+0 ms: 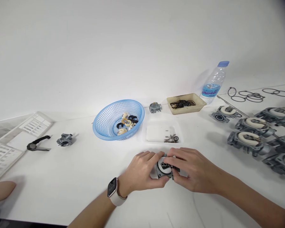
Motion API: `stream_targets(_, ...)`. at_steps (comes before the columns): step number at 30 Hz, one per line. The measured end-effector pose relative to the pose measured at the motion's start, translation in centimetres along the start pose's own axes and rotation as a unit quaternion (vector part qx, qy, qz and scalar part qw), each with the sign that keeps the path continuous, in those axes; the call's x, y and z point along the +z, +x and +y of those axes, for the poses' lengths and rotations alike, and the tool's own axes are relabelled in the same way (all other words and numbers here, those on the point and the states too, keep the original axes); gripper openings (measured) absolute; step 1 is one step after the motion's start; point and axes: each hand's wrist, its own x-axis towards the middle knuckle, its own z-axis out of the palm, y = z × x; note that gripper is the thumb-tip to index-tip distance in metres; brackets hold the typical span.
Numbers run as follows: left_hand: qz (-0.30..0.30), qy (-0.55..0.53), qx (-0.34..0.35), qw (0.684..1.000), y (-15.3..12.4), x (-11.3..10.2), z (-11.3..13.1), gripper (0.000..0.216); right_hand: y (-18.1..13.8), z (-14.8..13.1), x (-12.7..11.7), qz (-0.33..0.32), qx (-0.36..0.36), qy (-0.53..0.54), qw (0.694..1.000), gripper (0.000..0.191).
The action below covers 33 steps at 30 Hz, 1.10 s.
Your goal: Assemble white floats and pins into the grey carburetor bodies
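Note:
Both my hands meet at the middle front of the white table around one grey metal carburetor body [164, 168]. My left hand [142, 171], with a white-strapped watch on the wrist, grips the part's left side with curled fingers. My right hand [192, 169] closes over its top and right side, fingertips pressed on the upper face. The part's round bore faces me between the two hands. Just beyond it lies a clear flat tray [156, 133] with small screws and a ring.
A blue basket [109, 120] of cream and black floats, a beige tray [199, 104] of black rings, a water bottle [213, 83], loose black rings [249, 95], several carburetor bodies [248, 139] at right, two small ones [65, 139] [155, 107], a black tool [36, 144], plastic sheets [4, 148]. Another person's hand [3, 189] at far left.

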Motion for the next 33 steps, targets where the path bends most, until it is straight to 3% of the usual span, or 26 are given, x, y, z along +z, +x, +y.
stream_targets(33,-0.01,0.002,-0.003,1.0,0.03,-0.19,0.05,0.066,0.09,-0.12,-0.14,-0.005,0.003,0.002,1.0,0.027)
